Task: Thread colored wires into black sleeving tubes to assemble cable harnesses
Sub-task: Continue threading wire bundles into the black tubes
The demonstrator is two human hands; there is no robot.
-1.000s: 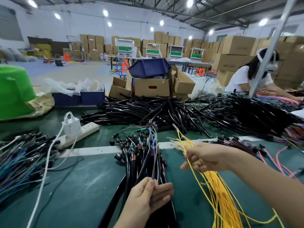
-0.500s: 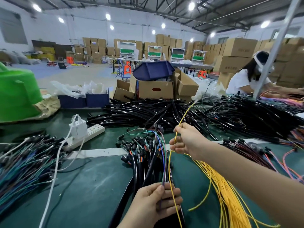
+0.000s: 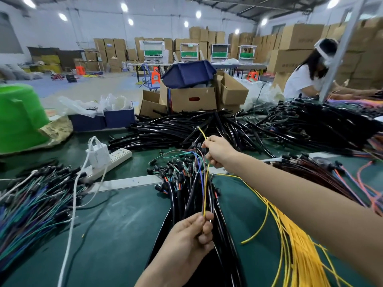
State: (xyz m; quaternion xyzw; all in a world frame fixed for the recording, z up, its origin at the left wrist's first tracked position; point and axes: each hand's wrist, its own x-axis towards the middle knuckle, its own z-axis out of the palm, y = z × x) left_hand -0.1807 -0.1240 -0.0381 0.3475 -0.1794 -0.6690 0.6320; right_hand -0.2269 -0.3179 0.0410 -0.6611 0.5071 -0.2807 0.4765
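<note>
My left hand point(image 3: 191, 235) pinches a thin bundle of coloured wires together with the lower part of a yellow wire point(image 3: 205, 191), low in the middle of the view. My right hand point(image 3: 217, 151) grips the same yellow wire higher up; its tip pokes out above my fingers. Under both hands lies a heap of black sleeved harnesses point(image 3: 186, 183) with coloured wire ends. A loose bundle of yellow wires point(image 3: 298, 241) fans out at the lower right. A pile of black sleeving tubes point(image 3: 165, 133) lies further back on the green table point(image 3: 116, 230).
A white power strip point(image 3: 113, 160) with a charger and white cable lies at the left. Blue-green harnesses point(image 3: 31, 204) are heaped at far left, red-orange ones point(image 3: 331, 177) at right. Cardboard boxes point(image 3: 190, 98) stand behind. A person in white point(image 3: 304, 81) works at the far right.
My right hand picked one yellow wire out of the bundle, carried it left and lifted it forward. The wire now runs straight down to my left hand, which holds it with the coloured wires.
</note>
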